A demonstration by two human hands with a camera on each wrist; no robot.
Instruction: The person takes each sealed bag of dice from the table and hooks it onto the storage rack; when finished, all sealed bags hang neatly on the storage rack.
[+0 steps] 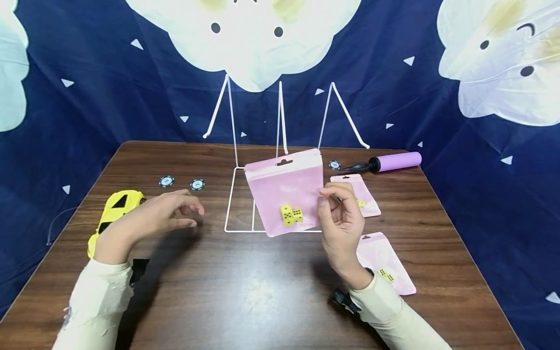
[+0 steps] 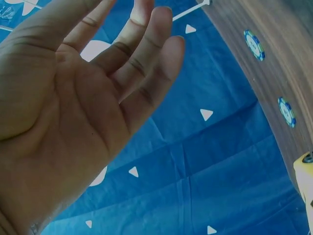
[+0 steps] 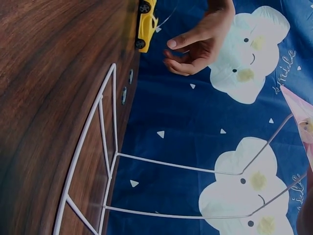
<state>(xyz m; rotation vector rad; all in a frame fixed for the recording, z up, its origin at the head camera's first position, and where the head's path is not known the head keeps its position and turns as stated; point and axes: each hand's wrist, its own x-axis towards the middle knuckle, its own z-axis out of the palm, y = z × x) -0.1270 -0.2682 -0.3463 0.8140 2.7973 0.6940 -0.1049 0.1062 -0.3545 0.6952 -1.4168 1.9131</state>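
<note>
A pink zip pouch with yellow dice inside is pinched at its right edge by my right hand. It hangs in the air, slightly tilted, in front of a white wire display rack with three upright arms. In the right wrist view only a corner of the pouch shows. My left hand hovers over the table's left side with loosely bent fingers and nothing in them; the left wrist view shows its palm. Beneath and beside that forearm sits a yellow toy car.
Two more pink pouches with dice lie on the right: one farther back, one nearer, partly behind my wrist. A purple hand pump lies at the back right beside a poker chip. Two chips lie at the back left.
</note>
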